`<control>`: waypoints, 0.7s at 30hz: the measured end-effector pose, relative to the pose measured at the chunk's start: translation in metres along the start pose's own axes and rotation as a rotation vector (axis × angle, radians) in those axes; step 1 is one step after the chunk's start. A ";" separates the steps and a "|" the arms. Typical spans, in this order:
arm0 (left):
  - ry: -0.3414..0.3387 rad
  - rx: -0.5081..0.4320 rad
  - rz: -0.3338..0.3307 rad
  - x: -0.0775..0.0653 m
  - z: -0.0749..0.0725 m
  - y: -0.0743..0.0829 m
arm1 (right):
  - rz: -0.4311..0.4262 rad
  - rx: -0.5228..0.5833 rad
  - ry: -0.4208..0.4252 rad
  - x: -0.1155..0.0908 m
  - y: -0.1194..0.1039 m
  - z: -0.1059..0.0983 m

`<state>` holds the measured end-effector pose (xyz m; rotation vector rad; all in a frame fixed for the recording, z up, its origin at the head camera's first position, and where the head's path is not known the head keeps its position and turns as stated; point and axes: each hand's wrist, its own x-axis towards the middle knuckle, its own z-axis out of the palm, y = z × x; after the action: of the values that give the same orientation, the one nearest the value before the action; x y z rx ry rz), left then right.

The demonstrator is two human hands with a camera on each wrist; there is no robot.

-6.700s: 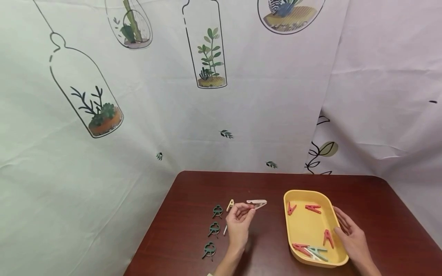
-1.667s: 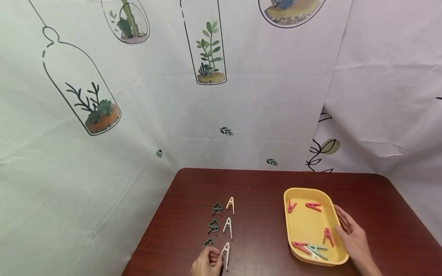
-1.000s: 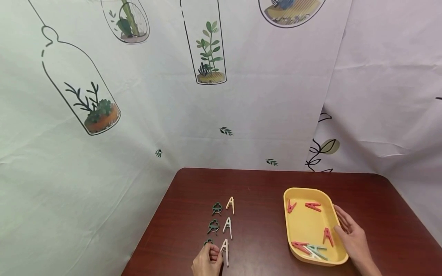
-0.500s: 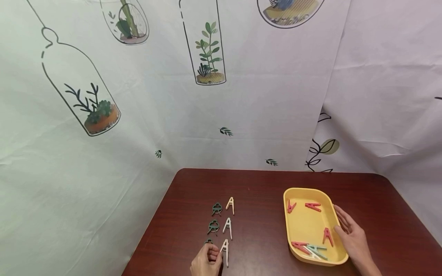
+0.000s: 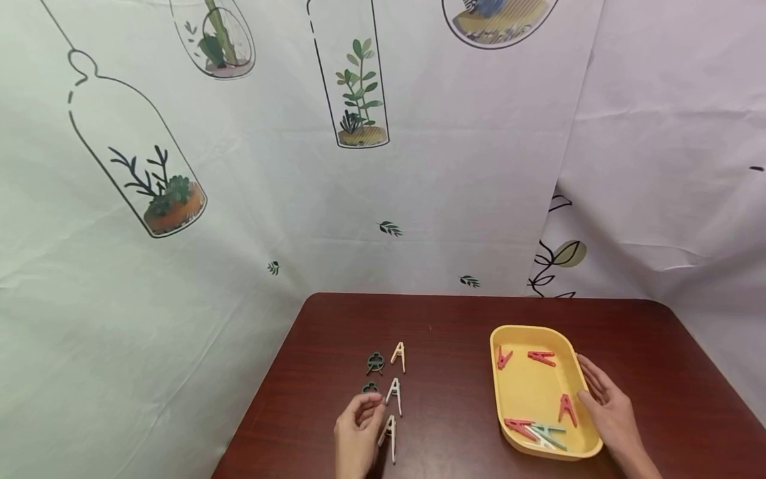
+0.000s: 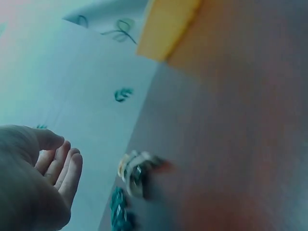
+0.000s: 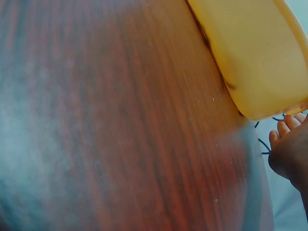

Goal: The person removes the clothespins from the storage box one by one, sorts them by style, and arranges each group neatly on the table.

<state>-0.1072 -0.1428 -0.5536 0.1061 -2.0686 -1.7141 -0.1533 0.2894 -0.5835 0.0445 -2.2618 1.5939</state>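
Observation:
My left hand (image 5: 359, 429) hovers over the table beside a column of pale clothespins, its fingers loosely bent and holding nothing. The column has a cream clothespin (image 5: 399, 356) at the back, a white clothespin (image 5: 395, 395) in the middle and a pinkish-white clothespin (image 5: 390, 436) in front. Left of them stand dark green round clips (image 5: 375, 362); the hand covers part of that row. At the right, a yellow tray (image 5: 519, 391) is held at its right rim by my right hand (image 5: 610, 407), thumb on the rim and fingers along the outer wall.
Inside the tray lie several red clothespins (image 5: 542, 358), a light green clothespin (image 5: 552, 430) and a white one. The dark red wooden table (image 5: 445, 372) ends at a printed white curtain (image 5: 431, 199) behind and to the left.
The pinkish-white clothespin, earlier carried in my left hand, was laid at the column's front and shifted slightly back. My left hand has let go and moved farther back. My right hand stays put.

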 end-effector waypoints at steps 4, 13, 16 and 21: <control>-0.085 -0.250 -0.087 0.009 0.010 0.011 | 0.008 -0.011 -0.002 0.000 0.000 0.000; -0.163 -0.537 -0.252 0.025 0.046 0.035 | 0.013 -0.007 0.000 0.000 -0.001 -0.001; -0.171 -0.597 -0.267 0.029 0.059 0.040 | 0.006 0.000 0.000 0.000 0.000 -0.002; -0.197 -0.722 -0.303 0.036 0.080 0.050 | 0.011 -0.003 -0.001 -0.001 0.000 -0.001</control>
<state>-0.1588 -0.0703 -0.5062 0.0232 -1.4770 -2.6435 -0.1523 0.2905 -0.5832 0.0317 -2.2690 1.5965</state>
